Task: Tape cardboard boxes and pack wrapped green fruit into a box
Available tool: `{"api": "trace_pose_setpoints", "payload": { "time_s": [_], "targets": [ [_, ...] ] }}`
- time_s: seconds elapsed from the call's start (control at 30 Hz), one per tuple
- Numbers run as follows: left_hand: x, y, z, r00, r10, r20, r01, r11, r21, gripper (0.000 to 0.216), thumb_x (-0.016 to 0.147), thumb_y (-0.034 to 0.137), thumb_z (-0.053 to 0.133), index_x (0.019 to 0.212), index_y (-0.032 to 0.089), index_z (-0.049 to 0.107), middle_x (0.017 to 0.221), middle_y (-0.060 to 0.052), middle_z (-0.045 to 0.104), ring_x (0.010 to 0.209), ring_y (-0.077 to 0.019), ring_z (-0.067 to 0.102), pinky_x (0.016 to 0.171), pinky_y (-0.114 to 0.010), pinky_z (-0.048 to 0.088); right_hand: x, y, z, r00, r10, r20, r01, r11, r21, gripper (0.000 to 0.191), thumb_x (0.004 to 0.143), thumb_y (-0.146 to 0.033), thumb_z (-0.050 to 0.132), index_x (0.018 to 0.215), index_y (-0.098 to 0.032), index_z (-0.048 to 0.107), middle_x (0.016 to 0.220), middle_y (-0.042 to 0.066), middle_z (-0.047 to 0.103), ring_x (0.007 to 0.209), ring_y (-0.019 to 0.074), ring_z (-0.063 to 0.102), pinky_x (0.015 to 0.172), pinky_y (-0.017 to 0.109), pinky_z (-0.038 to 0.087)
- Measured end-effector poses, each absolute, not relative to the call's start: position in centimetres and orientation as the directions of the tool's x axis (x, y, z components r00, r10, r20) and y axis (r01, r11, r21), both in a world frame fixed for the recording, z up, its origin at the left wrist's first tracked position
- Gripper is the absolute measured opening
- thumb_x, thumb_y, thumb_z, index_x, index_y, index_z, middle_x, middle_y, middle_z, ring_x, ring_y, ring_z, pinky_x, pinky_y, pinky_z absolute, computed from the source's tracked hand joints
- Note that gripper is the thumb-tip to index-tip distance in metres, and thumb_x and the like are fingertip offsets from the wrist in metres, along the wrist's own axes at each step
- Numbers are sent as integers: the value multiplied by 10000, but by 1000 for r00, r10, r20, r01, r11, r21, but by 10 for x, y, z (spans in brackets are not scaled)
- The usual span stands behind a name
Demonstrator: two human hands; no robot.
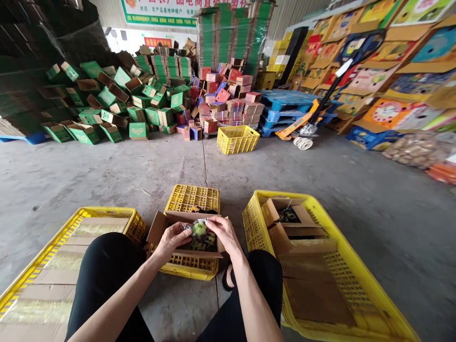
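I sit on the concrete floor with an upturned yellow crate [192, 197] between my knees. On it lies an open brown cardboard box [159, 227] holding green fruit. My left hand [171, 240] and my right hand [221, 231] both pinch a clear plastic-wrapped pack of green fruit [199, 229] just above the box, fingers closed on its two ends.
A yellow crate [53, 247] lined with flat cardboard is at my left; another yellow crate [342, 247] with packed brown boxes at my right. Farther off: a small yellow basket [238, 139], piled green boxes [107, 104], pink boxes [231, 102], blue pallets, a pallet jack [309, 124].
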State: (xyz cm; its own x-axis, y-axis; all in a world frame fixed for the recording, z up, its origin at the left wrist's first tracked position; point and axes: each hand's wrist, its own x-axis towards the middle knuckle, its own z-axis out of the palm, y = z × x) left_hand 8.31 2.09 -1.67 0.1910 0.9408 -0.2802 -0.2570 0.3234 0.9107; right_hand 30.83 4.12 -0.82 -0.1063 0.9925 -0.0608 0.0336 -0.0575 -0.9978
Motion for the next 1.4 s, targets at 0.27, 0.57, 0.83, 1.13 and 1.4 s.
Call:
{"api": "trace_pose_setpoints", "payload": {
  "time_s": [0.27,0.57,0.83,1.13,1.4],
  "targets": [
    [99,22,-22,13,949,-314,-349,299,888,544,575,558,978,835,164,708,796,4,714,689,-131,682,734,-303,627,310,43,-14,-25,999,-46,-20,-46,-999,397,820,-618,760,845,-226,706,803,-11,674,747,168,633,711,273,530],
    [106,24,-23,-74,949,-305,-354,261,898,555,564,574,972,844,131,788,785,-25,736,686,-135,680,668,-257,616,307,38,-1,82,995,-55,-79,-49,-996,426,781,-648,775,819,-231,697,763,-19,614,671,151,561,575,246,494],
    [106,23,-21,-214,963,-163,-287,98,953,552,650,650,893,826,151,734,773,-14,685,694,-148,633,626,-280,631,308,40,-2,110,994,-7,-101,4,-995,419,791,-644,775,798,-238,673,769,-9,623,701,168,586,652,277,529],
    [106,19,-24,-145,971,-190,-382,122,916,535,740,663,832,907,181,673,844,6,671,755,-136,658,793,-326,645,312,43,-7,37,998,51,-8,52,-999,422,819,-651,751,888,-236,716,857,31,701,785,209,657,750,321,554],
    [103,20,-33,76,954,-289,-462,290,838,620,622,458,990,1116,185,733,1067,-73,791,961,-219,758,948,-362,604,313,44,-13,-30,999,38,5,38,-999,381,834,-597,744,966,-240,718,930,28,714,845,214,686,810,337,565]
  ]
}}
